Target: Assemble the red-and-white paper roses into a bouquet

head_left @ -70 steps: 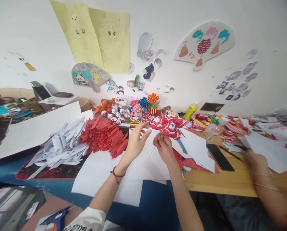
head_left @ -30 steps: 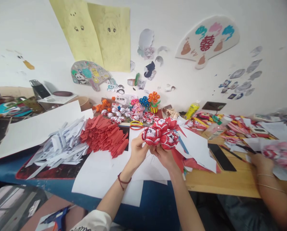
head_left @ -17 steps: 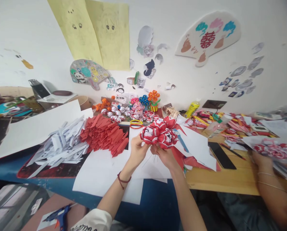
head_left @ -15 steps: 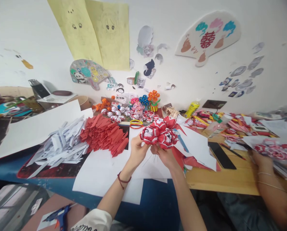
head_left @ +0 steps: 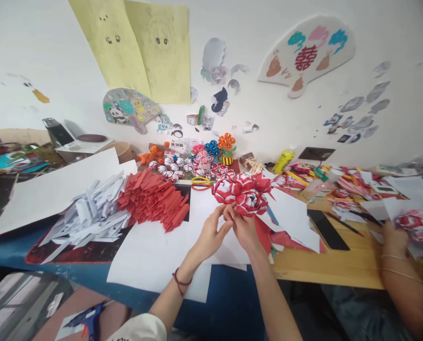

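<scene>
Red-and-white paper flower cluster (head_left: 242, 192) is held up over the white sheets (head_left: 154, 258) on the desk (head_left: 325, 267), blooms up, stems down. Right hand (head_left: 245, 229) pinches the stems just under the blooms; left hand (head_left: 211, 234) touches the same spot, fingers loosely curled. Step looks like gathering stems; next calls for a tight grip below the heads. A co-worker's hand (head_left: 392, 237) is well apart.

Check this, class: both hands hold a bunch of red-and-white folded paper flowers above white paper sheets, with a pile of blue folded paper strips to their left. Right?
Not quite. The pile of folded paper strips is red, not blue, as the head view shows. Both hands, left and right, do hold the bunch of red-and-white folded paper flowers above the white paper sheets.
</scene>
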Demonstrator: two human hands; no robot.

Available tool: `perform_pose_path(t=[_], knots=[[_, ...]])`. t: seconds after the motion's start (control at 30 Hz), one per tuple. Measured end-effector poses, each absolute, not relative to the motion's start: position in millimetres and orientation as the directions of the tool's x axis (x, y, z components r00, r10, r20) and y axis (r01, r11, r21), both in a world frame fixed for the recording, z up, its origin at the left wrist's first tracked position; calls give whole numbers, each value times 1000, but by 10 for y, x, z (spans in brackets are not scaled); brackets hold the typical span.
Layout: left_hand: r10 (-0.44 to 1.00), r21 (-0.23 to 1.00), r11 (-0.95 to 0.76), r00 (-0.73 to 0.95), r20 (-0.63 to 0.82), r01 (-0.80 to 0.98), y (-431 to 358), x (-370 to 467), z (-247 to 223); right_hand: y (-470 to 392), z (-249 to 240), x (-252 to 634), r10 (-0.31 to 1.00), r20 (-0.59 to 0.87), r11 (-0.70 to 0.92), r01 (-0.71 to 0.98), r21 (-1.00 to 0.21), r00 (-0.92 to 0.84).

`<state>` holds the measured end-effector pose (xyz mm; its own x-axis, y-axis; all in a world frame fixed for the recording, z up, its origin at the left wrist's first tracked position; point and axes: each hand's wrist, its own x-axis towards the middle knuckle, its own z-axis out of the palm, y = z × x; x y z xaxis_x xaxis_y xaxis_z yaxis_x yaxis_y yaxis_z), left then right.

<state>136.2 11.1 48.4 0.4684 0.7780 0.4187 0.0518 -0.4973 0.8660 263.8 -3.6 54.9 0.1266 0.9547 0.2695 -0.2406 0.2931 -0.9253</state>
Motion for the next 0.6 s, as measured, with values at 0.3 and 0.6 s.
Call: perform_pose_path(t=[0.3,0.6], knots=[[811,815,-580,95,578,-9,241,1402,694,-47,555,2624,983,182,176,-370,-912,21],[790,786,-613,53,611,79,294,1412,748,-92,610,2619,983,166,137,-292,-947,-77]])
